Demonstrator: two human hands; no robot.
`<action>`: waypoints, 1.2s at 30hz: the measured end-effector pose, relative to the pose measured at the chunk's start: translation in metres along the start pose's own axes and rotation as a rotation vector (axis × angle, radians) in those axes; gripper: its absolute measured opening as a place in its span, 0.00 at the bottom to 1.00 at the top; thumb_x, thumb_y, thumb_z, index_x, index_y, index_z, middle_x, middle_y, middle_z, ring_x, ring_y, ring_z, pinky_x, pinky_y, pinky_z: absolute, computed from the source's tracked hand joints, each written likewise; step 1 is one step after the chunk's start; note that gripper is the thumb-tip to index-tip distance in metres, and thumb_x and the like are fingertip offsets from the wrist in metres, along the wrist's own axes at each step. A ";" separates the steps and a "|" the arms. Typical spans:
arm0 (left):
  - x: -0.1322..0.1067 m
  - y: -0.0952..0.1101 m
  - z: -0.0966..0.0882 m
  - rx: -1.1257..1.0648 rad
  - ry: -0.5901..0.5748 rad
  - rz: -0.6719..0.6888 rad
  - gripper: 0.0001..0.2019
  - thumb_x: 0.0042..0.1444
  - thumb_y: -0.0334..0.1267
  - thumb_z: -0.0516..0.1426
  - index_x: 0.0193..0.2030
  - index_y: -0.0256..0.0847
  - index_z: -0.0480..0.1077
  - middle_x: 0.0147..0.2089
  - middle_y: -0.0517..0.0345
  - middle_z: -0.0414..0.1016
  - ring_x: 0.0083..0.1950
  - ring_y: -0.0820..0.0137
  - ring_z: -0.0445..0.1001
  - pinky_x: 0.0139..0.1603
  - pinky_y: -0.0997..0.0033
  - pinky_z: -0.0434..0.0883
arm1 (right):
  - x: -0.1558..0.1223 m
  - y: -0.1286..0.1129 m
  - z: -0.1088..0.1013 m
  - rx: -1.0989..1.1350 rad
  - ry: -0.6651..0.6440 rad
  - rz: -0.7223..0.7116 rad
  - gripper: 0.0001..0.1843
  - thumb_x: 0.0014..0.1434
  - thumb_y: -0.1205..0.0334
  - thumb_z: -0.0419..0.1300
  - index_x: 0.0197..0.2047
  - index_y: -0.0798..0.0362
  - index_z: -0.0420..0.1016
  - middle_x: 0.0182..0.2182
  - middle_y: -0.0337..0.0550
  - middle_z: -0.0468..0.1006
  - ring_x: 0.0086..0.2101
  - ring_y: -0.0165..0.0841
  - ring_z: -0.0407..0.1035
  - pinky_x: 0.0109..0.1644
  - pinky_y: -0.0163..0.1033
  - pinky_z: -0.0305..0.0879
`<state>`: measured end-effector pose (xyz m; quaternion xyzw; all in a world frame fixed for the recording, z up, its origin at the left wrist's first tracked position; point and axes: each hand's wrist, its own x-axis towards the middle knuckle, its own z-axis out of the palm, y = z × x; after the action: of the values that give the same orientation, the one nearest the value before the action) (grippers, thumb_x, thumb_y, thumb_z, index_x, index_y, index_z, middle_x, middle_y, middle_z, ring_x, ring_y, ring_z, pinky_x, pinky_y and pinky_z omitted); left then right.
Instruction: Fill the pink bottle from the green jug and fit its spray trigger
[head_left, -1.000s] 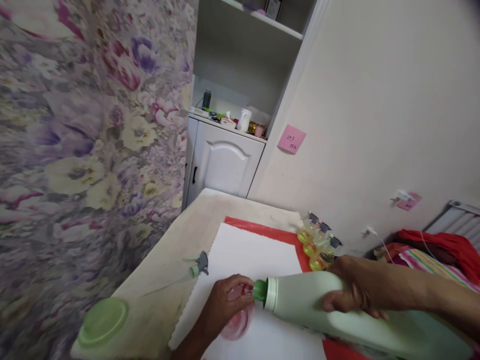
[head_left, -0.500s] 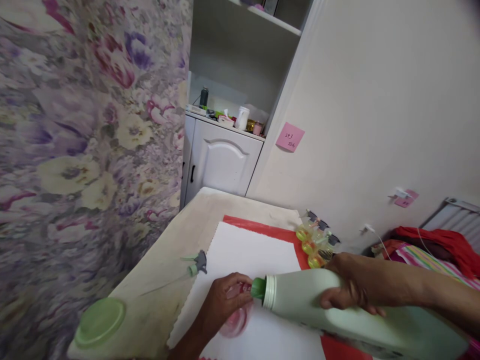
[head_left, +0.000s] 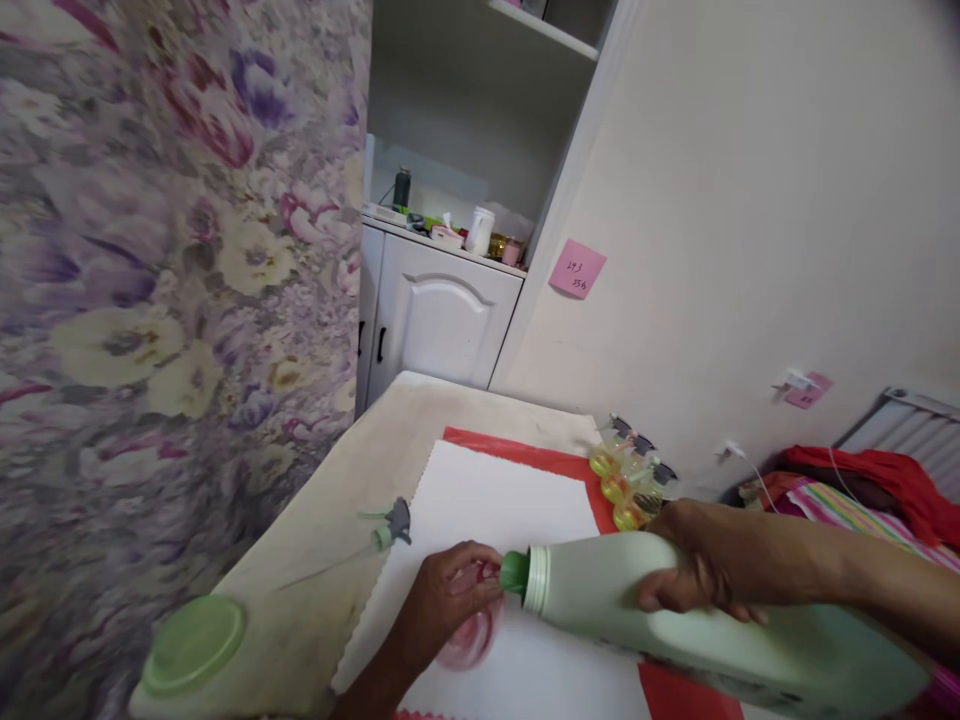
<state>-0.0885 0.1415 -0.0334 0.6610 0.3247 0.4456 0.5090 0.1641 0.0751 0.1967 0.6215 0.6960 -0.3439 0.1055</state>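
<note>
My right hand (head_left: 697, 565) grips a large pale green jug (head_left: 600, 585), which lies tilted on its side. Its darker green spout (head_left: 514, 573) points left. My left hand (head_left: 456, 597) is closed around the neck of a small clear pink-tinted bottle (head_left: 471, 640). The bottle's mouth is right at the spout, partly hidden by my fingers. Whether liquid flows between them I cannot tell. A trigger spray head (head_left: 394, 524), grey and green with a long thin tube, rests on the table left of my left hand. A round green cap (head_left: 193, 643) sits at the lower left.
A white sheet (head_left: 510, 495) lies over a red one (head_left: 555, 458) on the pale table (head_left: 337, 510). Several spray bottles with yellow liquid (head_left: 616, 487) stand at the right back edge, against the wall. Floral curtain (head_left: 180, 300) hangs at left; a cabinet (head_left: 442, 310) stands behind.
The view has shifted slightly. Both hands, the jug and the small bottle keep nearly the same position relative to one another.
</note>
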 end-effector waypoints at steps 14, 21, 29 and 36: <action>-0.001 0.000 -0.001 -0.009 -0.013 0.005 0.06 0.50 0.35 0.62 0.37 0.41 0.77 0.35 0.58 0.79 0.40 0.65 0.74 0.43 0.71 0.68 | -0.002 -0.003 -0.001 -0.011 -0.003 0.007 0.23 0.54 0.40 0.58 0.28 0.54 0.68 0.14 0.33 0.65 0.14 0.24 0.60 0.16 0.28 0.53; -0.001 -0.001 0.000 -0.056 -0.016 -0.020 0.06 0.50 0.35 0.63 0.37 0.41 0.77 0.35 0.59 0.78 0.40 0.65 0.74 0.43 0.71 0.68 | -0.004 -0.007 -0.001 -0.027 0.005 0.003 0.23 0.55 0.40 0.58 0.30 0.55 0.69 0.15 0.32 0.65 0.14 0.24 0.60 0.16 0.28 0.55; -0.001 -0.004 0.001 -0.074 -0.029 -0.011 0.06 0.51 0.35 0.63 0.37 0.41 0.77 0.36 0.59 0.78 0.41 0.65 0.74 0.44 0.71 0.68 | -0.002 -0.004 -0.001 -0.040 0.006 0.012 0.24 0.54 0.39 0.58 0.33 0.56 0.70 0.15 0.32 0.66 0.14 0.24 0.61 0.17 0.28 0.55; 0.000 -0.001 0.000 -0.032 -0.026 0.005 0.06 0.50 0.36 0.63 0.37 0.41 0.77 0.35 0.60 0.78 0.40 0.66 0.74 0.43 0.71 0.67 | -0.001 -0.005 -0.002 -0.053 0.007 0.031 0.27 0.53 0.36 0.58 0.29 0.55 0.70 0.14 0.33 0.66 0.14 0.24 0.61 0.16 0.28 0.55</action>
<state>-0.0887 0.1424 -0.0346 0.6593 0.3092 0.4437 0.5224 0.1598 0.0756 0.2004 0.6305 0.6954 -0.3215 0.1246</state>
